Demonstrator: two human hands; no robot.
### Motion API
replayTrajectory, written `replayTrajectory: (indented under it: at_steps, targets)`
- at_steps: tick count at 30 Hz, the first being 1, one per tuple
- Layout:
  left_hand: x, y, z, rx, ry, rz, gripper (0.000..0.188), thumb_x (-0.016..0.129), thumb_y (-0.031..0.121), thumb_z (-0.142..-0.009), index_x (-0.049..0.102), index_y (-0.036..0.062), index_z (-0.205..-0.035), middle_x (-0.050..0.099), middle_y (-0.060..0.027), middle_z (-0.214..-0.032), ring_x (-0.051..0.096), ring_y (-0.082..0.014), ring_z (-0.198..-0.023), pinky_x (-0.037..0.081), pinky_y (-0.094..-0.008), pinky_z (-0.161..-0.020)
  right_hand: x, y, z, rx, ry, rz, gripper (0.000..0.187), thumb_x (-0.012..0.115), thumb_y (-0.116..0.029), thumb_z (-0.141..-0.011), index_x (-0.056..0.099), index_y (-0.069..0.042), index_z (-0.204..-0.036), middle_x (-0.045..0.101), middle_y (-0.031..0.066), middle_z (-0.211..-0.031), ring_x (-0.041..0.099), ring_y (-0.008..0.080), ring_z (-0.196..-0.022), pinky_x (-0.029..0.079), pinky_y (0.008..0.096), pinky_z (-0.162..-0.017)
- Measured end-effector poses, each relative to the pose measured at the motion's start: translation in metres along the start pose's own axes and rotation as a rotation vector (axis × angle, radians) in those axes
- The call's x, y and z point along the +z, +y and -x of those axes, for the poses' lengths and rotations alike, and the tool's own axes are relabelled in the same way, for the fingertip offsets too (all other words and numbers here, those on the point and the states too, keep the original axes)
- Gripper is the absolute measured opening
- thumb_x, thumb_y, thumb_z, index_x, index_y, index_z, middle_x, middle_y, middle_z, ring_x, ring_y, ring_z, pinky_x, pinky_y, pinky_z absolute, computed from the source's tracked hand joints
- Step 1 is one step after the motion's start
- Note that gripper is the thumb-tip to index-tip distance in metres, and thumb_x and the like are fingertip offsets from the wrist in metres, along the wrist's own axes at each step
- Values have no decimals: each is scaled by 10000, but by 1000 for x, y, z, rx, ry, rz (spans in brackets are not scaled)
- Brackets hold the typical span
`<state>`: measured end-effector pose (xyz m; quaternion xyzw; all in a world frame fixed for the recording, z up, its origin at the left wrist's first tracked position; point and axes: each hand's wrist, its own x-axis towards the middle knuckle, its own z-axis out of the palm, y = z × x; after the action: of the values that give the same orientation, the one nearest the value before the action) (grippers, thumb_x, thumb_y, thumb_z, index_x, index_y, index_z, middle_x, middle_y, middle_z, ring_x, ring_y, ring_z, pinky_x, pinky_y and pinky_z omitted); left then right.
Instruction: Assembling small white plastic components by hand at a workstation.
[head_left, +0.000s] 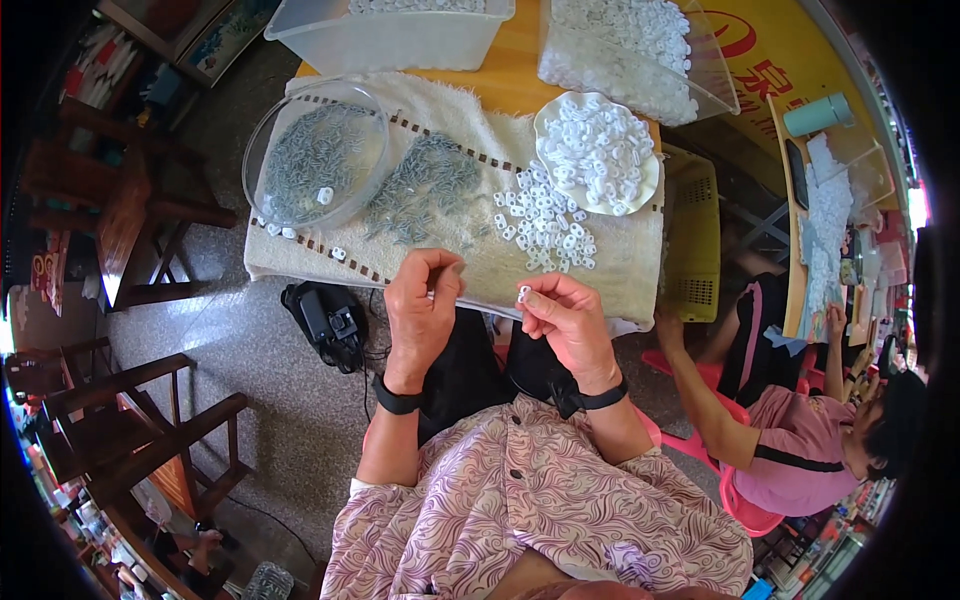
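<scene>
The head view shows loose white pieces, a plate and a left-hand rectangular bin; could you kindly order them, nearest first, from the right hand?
From the right hand:
1. Loose white pieces: just beyond it.
2. Plate: behind the pieces, rightward.
3. Rectangular bin: farthest, beyond and left.

A narrow strip of towel (pixel 487 180) offers passage between the grey heap (pixel 425 180) and loose white pieces (pixel 550 225); the round tub (pixel 374 145) blocks the left, the scalloped plate (pixel 645 193) the right.

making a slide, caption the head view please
Right hand holding one small white piece, left hand alongside, before a towel-covered table.
</scene>
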<state>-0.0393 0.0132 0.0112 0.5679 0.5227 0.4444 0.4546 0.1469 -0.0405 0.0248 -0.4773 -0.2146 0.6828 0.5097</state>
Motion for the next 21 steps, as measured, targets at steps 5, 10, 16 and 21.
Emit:
replayTrajectory:
  at_steps: [5,10,16,21]
  targets:
    - [6,14,7,-245,-139,447,90,633,-18,-855,612,-10,-943,640,-29,-784,609,-85,-681,498,-218,-632,1,-4,3,-29,-19,-44,136,658,-89,-872,649,-10,-983,666,51,-815,606,87,-625,472,193,-550]
    - [10,11,10,-293,-205,529,116,653,-30,-837,632,-9,-948,655,-29,-815,611,-81,-701,502,-216,-649,2,-1,3,-98,-15,0,136,652,-77,-875,645,-3,-989,668,53,-817,606,87,-622,470,194,-543]
    - [14,6,11,-284,-257,606,109,653,-12,-847,645,-13,-956,673,-41,-859,627,-92,-730,511,-225,-686,3,-1,4,-106,-5,71,121,652,-68,-877,640,1,-975,667,55,-818,610,85,-620,469,192,-525]
    - [14,5,12,-282,-277,601,133,640,-9,-859,644,-15,-991,680,-53,-887,631,-96,-751,513,-227,-702,7,-1,4,-115,-10,74,117,651,-60,-877,635,7,-971,663,57,-812,609,86,-623,477,195,-530]
